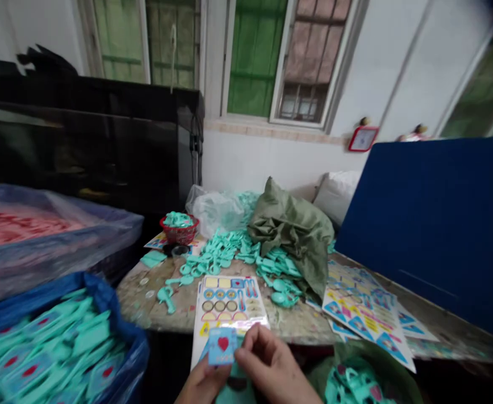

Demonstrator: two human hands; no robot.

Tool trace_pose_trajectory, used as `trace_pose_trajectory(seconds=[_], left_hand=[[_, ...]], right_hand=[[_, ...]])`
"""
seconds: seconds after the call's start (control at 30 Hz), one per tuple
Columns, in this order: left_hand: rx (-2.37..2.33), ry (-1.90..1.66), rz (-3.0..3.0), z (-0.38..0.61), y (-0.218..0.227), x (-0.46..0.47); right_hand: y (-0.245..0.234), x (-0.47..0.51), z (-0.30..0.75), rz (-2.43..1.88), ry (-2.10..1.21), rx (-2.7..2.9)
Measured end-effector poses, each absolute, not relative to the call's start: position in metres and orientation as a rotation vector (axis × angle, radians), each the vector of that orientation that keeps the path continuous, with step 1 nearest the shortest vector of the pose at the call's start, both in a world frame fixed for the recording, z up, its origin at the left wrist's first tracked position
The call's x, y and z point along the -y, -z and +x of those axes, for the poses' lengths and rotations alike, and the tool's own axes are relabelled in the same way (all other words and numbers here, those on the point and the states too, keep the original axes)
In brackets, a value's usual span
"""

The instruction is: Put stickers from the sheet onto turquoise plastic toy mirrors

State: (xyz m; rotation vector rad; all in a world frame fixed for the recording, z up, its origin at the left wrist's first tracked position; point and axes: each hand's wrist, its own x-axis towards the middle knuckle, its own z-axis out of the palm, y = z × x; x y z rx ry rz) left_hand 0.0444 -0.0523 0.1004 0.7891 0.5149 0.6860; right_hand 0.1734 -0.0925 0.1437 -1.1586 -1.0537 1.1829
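A small blue card with a red heart [222, 346] is pinched at the bottom of the view, its lower edge between my left hand [204, 382] and my right hand [271, 366]. A turquoise plastic piece [238, 387] shows beneath it, partly hidden by my fingers. Just beyond my hands lies a white sticker sheet [229, 303] printed with rings and small labels. Loose turquoise plastic pieces [238, 252] are scattered across the worn table [300, 322].
At lower left, a blue-lined bin [103, 297] holds turquoise heart pieces. A plastic-covered bin [19, 224] of pink pieces stands behind it. A red basket [179, 229], green sack [292, 230], printed sheets [364, 308], and a tall blue board [427, 224] surround the table.
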Motion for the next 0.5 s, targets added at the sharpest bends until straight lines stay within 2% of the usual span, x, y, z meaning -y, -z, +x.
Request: trace_pose_trajectory(seconds=[0.27, 0.5], left_hand=[[-0.399, -0.793, 0.759, 0.038, -0.129, 0.056], [-0.391, -0.810, 0.833, 0.032, -0.127, 0.049]], right_hand=[[-0.145, 0.097, 0.195, -1.379, -1.018, 1.062], [-0.127, 0.089, 0.193, -1.433, -0.969, 1.247]])
